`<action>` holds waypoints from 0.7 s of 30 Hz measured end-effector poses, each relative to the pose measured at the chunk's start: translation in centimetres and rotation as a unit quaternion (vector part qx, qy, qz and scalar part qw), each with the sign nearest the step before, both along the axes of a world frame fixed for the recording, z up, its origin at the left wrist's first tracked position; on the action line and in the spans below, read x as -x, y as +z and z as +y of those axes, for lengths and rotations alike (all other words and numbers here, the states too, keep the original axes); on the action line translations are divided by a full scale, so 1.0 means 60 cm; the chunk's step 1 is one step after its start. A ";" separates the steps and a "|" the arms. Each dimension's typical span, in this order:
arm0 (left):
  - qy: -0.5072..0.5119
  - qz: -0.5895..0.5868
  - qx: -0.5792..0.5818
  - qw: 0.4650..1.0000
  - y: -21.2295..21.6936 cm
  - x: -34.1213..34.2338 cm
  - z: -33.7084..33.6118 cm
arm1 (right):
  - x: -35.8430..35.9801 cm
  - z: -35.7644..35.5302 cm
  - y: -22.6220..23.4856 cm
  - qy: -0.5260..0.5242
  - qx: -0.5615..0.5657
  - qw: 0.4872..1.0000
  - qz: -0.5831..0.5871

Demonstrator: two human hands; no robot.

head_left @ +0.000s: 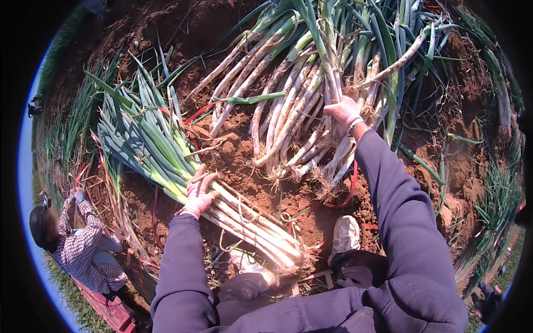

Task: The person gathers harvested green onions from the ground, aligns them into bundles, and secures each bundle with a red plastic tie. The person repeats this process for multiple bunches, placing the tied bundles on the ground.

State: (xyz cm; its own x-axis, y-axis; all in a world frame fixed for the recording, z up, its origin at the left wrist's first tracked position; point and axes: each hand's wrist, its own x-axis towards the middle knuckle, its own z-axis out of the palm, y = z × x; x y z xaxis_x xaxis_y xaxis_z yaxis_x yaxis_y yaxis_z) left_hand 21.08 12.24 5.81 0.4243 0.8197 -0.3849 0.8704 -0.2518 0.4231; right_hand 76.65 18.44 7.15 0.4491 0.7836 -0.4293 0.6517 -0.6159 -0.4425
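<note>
A bundle of long green onions [144, 133] slants across the soil on my left, leaves up and away, white shanks and roots toward my feet. My gloved left hand [199, 194] is wrapped over its shanks, fingers slightly apart. Ahead of me lies a large pile of long green onions [294, 105], with soil on the shanks and roots toward me. At its right part my gloved right hand [343, 112] is closed around an onion stalk; how many stalks it holds is hidden by the hand.
Red ties [351, 191] lie on the brown soil [233, 161]. My shoe [345, 236] stands below the pile. At far left a person in a checked shirt [91, 252] works beside more onions. Onion rows [494, 211] edge the right side.
</note>
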 end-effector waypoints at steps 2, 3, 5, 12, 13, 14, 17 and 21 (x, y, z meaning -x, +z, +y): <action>0.001 -0.016 0.020 1.000 -0.002 0.007 0.008 | -0.006 0.004 0.073 -0.007 -0.041 0.987 0.156; -0.043 0.020 0.041 0.998 0.024 -0.023 0.030 | -0.023 0.012 0.096 0.002 -0.124 0.965 0.232; 0.033 -0.079 0.147 0.985 0.016 -0.003 0.041 | -0.046 0.024 0.190 -0.028 -0.236 0.891 0.388; 0.110 -0.092 0.450 0.882 0.126 -0.113 0.110 | 0.090 -0.105 0.432 -0.141 -0.182 0.673 0.703; 0.173 -0.234 0.457 0.840 0.193 -0.276 0.078 | 0.069 -0.159 0.370 -0.168 -0.182 0.745 0.619; 0.194 -0.326 0.505 0.775 0.190 -0.330 0.041 | 0.106 -0.200 0.338 -0.133 -0.143 0.818 0.541; 0.233 -0.540 0.599 0.544 0.058 -0.452 -0.110 | 0.189 -0.306 0.198 0.003 -0.101 0.915 0.391; 0.448 -0.480 0.556 0.510 0.056 -0.510 -0.225 | 0.175 -0.426 0.182 -0.056 -0.013 0.916 0.396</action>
